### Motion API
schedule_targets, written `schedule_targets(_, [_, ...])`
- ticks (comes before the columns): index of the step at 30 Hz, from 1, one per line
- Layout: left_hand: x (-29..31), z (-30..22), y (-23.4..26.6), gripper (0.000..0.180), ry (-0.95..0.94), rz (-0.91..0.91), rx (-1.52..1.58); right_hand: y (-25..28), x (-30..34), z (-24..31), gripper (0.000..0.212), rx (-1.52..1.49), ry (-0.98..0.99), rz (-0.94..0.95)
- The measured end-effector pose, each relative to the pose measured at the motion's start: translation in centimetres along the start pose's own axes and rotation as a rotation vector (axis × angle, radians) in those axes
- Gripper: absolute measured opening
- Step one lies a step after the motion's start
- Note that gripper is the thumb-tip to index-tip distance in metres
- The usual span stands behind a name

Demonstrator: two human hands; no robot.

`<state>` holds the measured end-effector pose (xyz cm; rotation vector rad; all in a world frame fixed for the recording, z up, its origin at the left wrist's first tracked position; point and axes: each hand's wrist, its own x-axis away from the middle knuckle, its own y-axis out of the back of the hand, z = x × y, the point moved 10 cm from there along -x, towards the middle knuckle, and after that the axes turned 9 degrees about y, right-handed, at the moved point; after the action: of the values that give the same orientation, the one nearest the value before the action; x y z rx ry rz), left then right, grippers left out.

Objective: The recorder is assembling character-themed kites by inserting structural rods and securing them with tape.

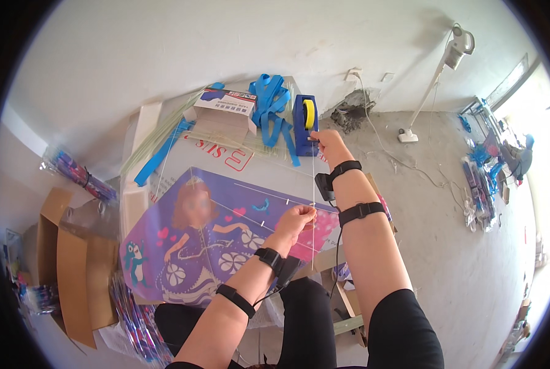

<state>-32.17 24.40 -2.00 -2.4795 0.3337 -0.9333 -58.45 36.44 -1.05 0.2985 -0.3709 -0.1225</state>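
Observation:
A purple plastic sheet [225, 240], cut like a kite and printed with a princess figure, lies across the work surface. At its right part my left hand [295, 222] is closed in a pinch on a thin white rod [313, 178], which runs from near the dispenser toward my lap. Small white tape pieces [262, 224] sit along other thin rods on the sheet. Farther off, my right hand [330, 146] is closed at the front end of a blue tape dispenser [305, 144] with a yellow roll [309, 114]. What its fingertips grip is too small to make out.
Blue ribbon [268, 101] heaps beside an open cardboard box [222, 126] and a bundle of thin pale rods [164, 131]. Brown cartons [78, 277] and packed bundles [81, 175] stand left. A stick vacuum [438, 80] leans on the wall; a cord [404, 163] crosses the floor.

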Motion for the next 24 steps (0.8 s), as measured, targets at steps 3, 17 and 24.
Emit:
schedule_targets(3, [-0.3, 0.3, 0.3, 0.01, 0.006, -0.02, -0.008, 0.0, 2.9, -0.1, 0.015, -0.296, -0.058, 0.02])
schedule_targets(17, [-1.1, 0.3, 0.9, 0.005, -0.014, -0.016, 0.097, 4.2, 41.7, -13.2, 0.016, -0.407, -0.008, -0.041])
schedule_targets(24, [1.3, -1.0, 0.9, 0.009, 0.006, -0.044, 0.072, 4.1, 40.5, -13.4, 0.015, -0.483, -0.017, -0.042])
